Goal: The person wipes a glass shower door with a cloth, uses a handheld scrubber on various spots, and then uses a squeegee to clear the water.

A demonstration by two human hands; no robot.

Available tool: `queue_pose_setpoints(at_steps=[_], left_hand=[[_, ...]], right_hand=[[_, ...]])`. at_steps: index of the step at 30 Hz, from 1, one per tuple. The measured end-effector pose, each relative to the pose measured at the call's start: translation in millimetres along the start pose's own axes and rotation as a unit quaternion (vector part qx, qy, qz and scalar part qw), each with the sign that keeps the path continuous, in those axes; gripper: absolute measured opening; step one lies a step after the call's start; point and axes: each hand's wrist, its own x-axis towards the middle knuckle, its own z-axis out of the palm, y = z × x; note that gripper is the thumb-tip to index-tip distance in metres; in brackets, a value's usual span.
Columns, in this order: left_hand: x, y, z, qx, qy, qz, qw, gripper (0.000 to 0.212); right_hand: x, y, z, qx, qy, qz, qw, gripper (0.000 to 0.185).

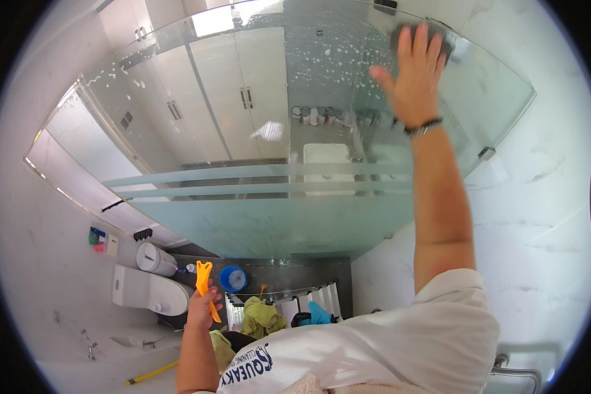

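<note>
In front of me rises a glass shower panel (271, 226), clear above and frosted below with frosted stripes. White foam drops (330, 54) dot its upper part. My right hand (416, 83), slightly blurred, is raised to the panel's upper right with fingers spread over a dark grey pad (447, 47). The pad lies against the glass, partly hidden by the fingers. Low on the left, my left hand (203, 306) grips an orange-yellow plastic handled tool (203, 278), held apart from the glass. The tool's exact kind is unclear.
Below are a blue bucket (223, 280) with whitish contents, a toilet (175, 295) and a white bin (153, 260). A metal step platform (331, 295) carries a yellow-green cloth (261, 317) and a blue cloth-like item (320, 314). A yellow pole (157, 371) lies lower left. Marbled wall (527, 207) stands right.
</note>
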Motion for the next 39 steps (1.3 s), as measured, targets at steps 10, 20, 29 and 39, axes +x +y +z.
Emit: queue_pose_setpoints(at_steps=[10, 20, 29, 39], left_hand=[[-7.7, -3.8, -15.9, 0.001, 0.028, 0.006, 1.000, 0.041], [-5.7, -20.1, -9.5, -0.033, 0.028, 0.003, 0.999, 0.042], [-13.6, -25.3, -31.7, -0.050, 0.044, 0.008, 0.998, 0.044], [-4.4, -39.8, -37.8, -0.086, 0.046, 0.001, 0.995, 0.043]], right_hand=[[-186.5, -50.3, 51.1, 0.023, -0.296, -0.069, 0.952, 0.065], [-14.1, -80.5, 22.0, -0.014, -0.020, -0.070, 0.997, 0.067], [-140.1, -89.5, 58.3, 0.010, -0.213, -0.184, 0.959, 0.062], [-17.5, -145.4, 36.4, -0.025, -0.085, -0.158, 0.983, 0.063]])
